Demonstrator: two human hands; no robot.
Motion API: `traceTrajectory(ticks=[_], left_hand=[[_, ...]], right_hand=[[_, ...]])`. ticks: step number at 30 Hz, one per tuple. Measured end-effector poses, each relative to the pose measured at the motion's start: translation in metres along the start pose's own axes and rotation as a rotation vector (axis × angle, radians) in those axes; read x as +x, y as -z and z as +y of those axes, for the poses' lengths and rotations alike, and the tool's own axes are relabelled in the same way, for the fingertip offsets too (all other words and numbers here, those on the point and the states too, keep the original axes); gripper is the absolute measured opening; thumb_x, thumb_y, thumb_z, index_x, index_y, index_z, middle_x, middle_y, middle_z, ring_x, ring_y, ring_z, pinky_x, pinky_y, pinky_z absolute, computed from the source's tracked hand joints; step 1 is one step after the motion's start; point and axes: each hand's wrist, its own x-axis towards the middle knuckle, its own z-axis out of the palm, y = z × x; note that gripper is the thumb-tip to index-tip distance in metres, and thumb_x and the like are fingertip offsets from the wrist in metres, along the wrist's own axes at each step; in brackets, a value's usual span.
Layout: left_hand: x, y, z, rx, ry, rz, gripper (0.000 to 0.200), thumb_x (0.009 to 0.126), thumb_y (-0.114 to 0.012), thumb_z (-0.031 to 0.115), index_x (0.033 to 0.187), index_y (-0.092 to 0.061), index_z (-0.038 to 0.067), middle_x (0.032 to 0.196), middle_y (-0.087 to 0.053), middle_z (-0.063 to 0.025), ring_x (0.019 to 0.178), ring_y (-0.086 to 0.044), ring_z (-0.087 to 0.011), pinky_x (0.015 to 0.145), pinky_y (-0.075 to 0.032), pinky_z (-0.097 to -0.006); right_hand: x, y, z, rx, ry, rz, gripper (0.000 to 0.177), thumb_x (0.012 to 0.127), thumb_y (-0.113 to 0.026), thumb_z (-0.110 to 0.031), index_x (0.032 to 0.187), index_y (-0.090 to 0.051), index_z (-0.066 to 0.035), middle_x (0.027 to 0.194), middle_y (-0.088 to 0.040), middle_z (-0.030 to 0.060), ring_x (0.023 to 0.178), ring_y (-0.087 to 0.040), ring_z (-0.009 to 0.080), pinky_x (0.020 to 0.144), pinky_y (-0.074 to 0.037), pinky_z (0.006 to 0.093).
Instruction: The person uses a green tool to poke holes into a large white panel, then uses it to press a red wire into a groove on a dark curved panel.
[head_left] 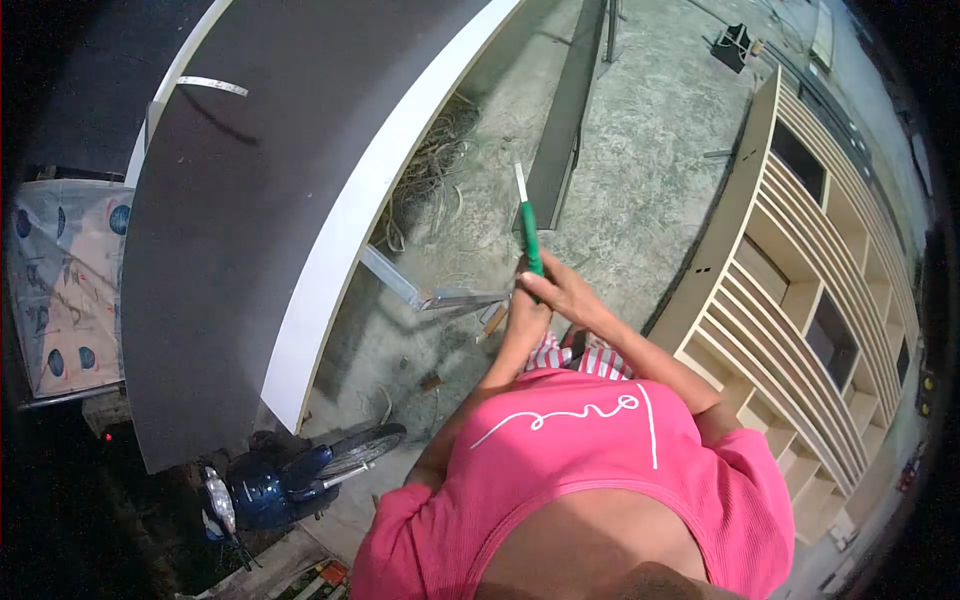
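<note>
A green-handled tool [530, 232] with a narrow, pale, flat end points up and away from my body. My right hand [572, 295] is closed around the lower part of its handle. Just below and against it, my left hand [528, 312] is closed too, at the bottom of the handle. The fingers of both hands overlap, so the lowest end of the tool is hidden. To the left of my hands lies a large dark panel [250, 180] with a white edge strip [345, 205].
Wooden slatted shelving [760, 320] stands on the right. A long dark profile [565, 130] lies on the concrete floor [650, 170] ahead. Tangled strips [430, 150] sit beside the panel. A metal bracket [430, 298] is near my left hand; a motorbike [270, 485] stands lower left.
</note>
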Motion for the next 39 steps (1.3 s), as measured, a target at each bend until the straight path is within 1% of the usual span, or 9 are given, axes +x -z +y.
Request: traceTrajectory(ticks=[12, 16, 18, 21, 23, 25, 28, 32, 39], left_hand=[[0.081, -0.043, 0.035, 0.101, -0.254, 0.092, 0.031, 0.079, -0.053, 0.005, 0.109, -0.045, 0.000, 0.084, -0.052, -0.0089, 0.082, -0.052, -0.0175, 0.070, -0.043, -0.0325], [0.126, -0.039, 0.068, -0.129, -0.312, 0.293, 0.023, 0.080, -0.055, 0.007, 0.100, -0.046, 0.001, 0.076, -0.051, -0.0026, 0.069, -0.049, -0.0130, 0.056, -0.041, -0.0308], [0.161, -0.030, 0.075, -0.039, -0.532, 0.455, 0.021, 0.081, -0.056, 0.011, 0.096, -0.047, 0.001, 0.072, -0.050, -0.0022, 0.062, -0.048, -0.0100, 0.049, -0.038, -0.0281], [0.191, -0.009, 0.124, -0.317, -0.203, 0.376, 0.016, 0.085, -0.055, 0.017, 0.083, -0.046, 0.004, 0.067, -0.048, -0.0011, 0.048, -0.042, -0.0073, 0.039, -0.031, -0.0247], [0.213, -0.003, 0.138, -0.499, -0.069, 0.350, 0.015, 0.086, -0.054, 0.017, 0.084, -0.045, 0.005, 0.065, -0.046, -0.0003, 0.045, -0.040, -0.0073, 0.038, -0.030, -0.0242], [0.242, 0.004, 0.135, -0.657, -0.030, 0.381, 0.031, 0.084, -0.049, 0.007, 0.110, -0.033, 0.008, 0.065, -0.040, 0.0002, 0.043, -0.037, -0.0064, 0.035, -0.026, -0.0235], [0.271, 0.010, 0.140, -0.671, -0.017, 0.448, 0.017, 0.089, -0.050, 0.018, 0.093, -0.038, 0.006, 0.065, -0.040, 0.0006, 0.043, -0.035, -0.0070, 0.037, -0.027, -0.0228], [0.302, 0.014, 0.142, -0.750, 0.019, 0.509, 0.015, 0.087, -0.051, 0.015, 0.090, -0.040, 0.006, 0.065, -0.042, 0.0001, 0.043, -0.038, -0.0085, 0.038, -0.029, -0.0247], [0.325, 0.006, 0.133, -0.510, 0.153, 0.642, 0.038, 0.085, -0.050, 0.026, 0.117, -0.042, 0.007, 0.068, -0.050, -0.0036, 0.046, -0.043, -0.0109, 0.037, -0.033, -0.0281]], right_hand=[[0.037, 0.081, -0.036, -0.216, 0.083, 0.136, 0.062, 0.086, -0.051, -0.040, 0.133, -0.033, -0.003, 0.112, -0.055, 0.0223, 0.108, -0.053, 0.0318, 0.089, -0.041, 0.0355], [0.084, 0.104, -0.084, -0.261, 0.102, -0.016, 0.060, 0.087, -0.050, -0.040, 0.129, -0.037, 0.000, 0.111, -0.055, 0.0192, 0.106, -0.051, 0.0254, 0.091, -0.038, 0.0332], [0.124, 0.116, -0.082, -0.360, 0.159, -0.028, 0.061, 0.086, -0.051, -0.042, 0.129, -0.037, 0.000, 0.110, -0.055, 0.0213, 0.106, -0.052, 0.0277, 0.090, -0.038, 0.0344], [0.185, 0.130, -0.104, -0.328, 0.160, -0.173, 0.071, 0.085, -0.051, -0.047, 0.130, -0.034, 0.004, 0.083, -0.060, 0.0239, 0.071, -0.062, 0.0258, 0.066, -0.048, 0.0343], [0.233, 0.140, -0.087, -0.343, 0.177, -0.230, 0.071, 0.085, -0.051, -0.048, 0.129, -0.036, 0.004, 0.084, -0.060, 0.0237, 0.071, -0.062, 0.0261, 0.067, -0.048, 0.0344], [0.263, 0.146, -0.097, -0.339, 0.071, -0.341, 0.072, 0.083, -0.051, -0.051, 0.127, -0.040, 0.005, 0.090, -0.059, 0.0248, 0.076, -0.062, 0.0282, 0.070, -0.048, 0.0353], [0.313, 0.153, -0.069, -0.368, 0.150, -0.354, 0.076, 0.082, -0.051, -0.055, 0.127, -0.040, 0.006, 0.099, -0.058, 0.0276, 0.088, -0.061, 0.0310, 0.077, -0.047, 0.0361], [0.335, 0.167, -0.107, -0.316, -0.079, -0.524, 0.070, 0.085, -0.049, -0.051, 0.124, -0.042, 0.007, 0.112, -0.054, 0.0257, 0.106, -0.052, 0.0293, 0.090, -0.040, 0.0343], [0.355, 0.173, -0.069, -0.275, 0.014, -0.516, 0.054, 0.086, -0.051, -0.044, 0.111, -0.052, 0.004, 0.100, -0.060, 0.0157, 0.094, -0.055, 0.0208, 0.083, -0.042, 0.0336]])
